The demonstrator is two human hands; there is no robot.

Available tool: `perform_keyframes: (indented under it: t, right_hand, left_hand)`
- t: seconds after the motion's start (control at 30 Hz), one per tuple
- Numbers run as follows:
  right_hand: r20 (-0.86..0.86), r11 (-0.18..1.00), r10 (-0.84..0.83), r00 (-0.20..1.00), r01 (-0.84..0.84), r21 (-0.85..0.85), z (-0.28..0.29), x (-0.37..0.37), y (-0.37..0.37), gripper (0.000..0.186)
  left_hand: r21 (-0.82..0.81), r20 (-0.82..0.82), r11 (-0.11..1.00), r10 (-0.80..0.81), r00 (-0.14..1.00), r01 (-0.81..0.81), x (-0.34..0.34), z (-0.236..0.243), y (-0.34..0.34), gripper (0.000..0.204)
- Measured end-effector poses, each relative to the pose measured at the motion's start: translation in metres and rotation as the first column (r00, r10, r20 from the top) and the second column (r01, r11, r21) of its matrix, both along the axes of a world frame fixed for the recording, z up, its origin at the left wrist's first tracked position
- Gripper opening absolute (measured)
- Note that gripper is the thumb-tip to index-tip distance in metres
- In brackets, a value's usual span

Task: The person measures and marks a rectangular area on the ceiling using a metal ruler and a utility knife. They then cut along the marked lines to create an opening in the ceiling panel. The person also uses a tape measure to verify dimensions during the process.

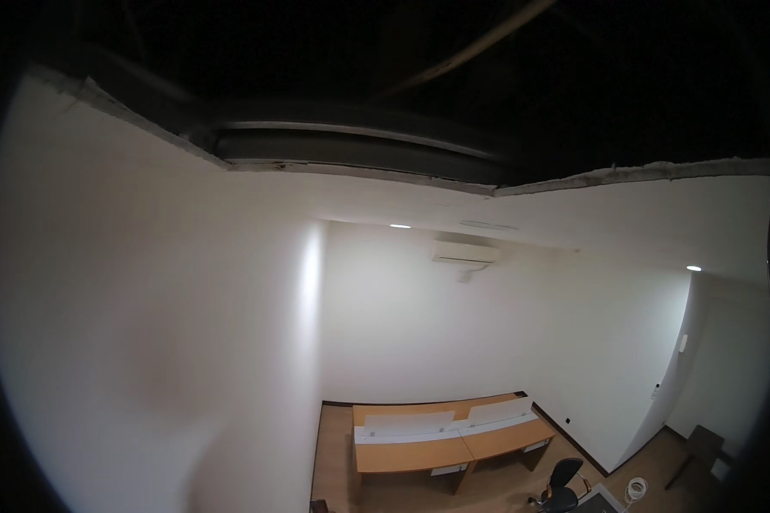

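Observation:
Neither my left hand nor my right hand shows. Overhead, a cut ceiling opening [359,167] has ragged pale edges and metal framing [351,128] along it, with a pale strand [470,51], perhaps a cable, crossing the dark cavity above. A white wall [145,274] stands close on my left, with soft shadows on it.
Below are wooden desks [411,453] with white dividers, a black chair [560,492], a coiled white cable [635,489] and a dark chair [701,445]. An air conditioner [464,251] hangs on the far wall. Small lights [694,268] sit in the ceiling.

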State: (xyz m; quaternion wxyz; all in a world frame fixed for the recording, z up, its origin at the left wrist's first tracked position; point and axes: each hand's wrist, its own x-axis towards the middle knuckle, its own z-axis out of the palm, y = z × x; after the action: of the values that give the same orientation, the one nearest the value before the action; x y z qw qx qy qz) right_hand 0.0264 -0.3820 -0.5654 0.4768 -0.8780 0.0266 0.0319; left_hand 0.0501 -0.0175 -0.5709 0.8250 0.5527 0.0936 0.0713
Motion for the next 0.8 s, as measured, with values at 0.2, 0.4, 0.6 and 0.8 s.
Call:
perform_keyframes:
  t: [0.2, 0.4, 0.6, 0.8]
  right_hand:
    - [-0.068, 0.99, -0.052, 0.996, 0.06, 0.129, -0.012, -0.023, -0.007, 0.019]
    - [-0.122, 0.958, -0.054, 0.991, 0.086, 0.274, -0.021, -0.042, -0.002, 0.021]
    - [-0.17, 0.89, -0.034, 0.985, 0.107, 0.444, -0.033, -0.056, 0.002, 0.022]
    - [-0.21, 0.795, -0.004, 0.978, 0.131, 0.592, -0.045, -0.056, -0.003, 0.024]
  left_hand:
    - [0.182, 0.025, 0.963, -0.206, 0.978, 0.198, 0.009, 0.008, -0.005, 0.027]
    - [0.144, 0.066, 0.901, -0.422, 0.904, 0.41, 0.007, 0.005, -0.018, 0.037]
    - [-0.369, -0.037, 0.755, -0.595, 0.803, 0.542, 0.026, -0.043, -0.012, 0.042]
    - [0.135, -0.093, 0.905, -0.394, 0.915, 0.403, 0.03, -0.046, -0.009, 0.027]
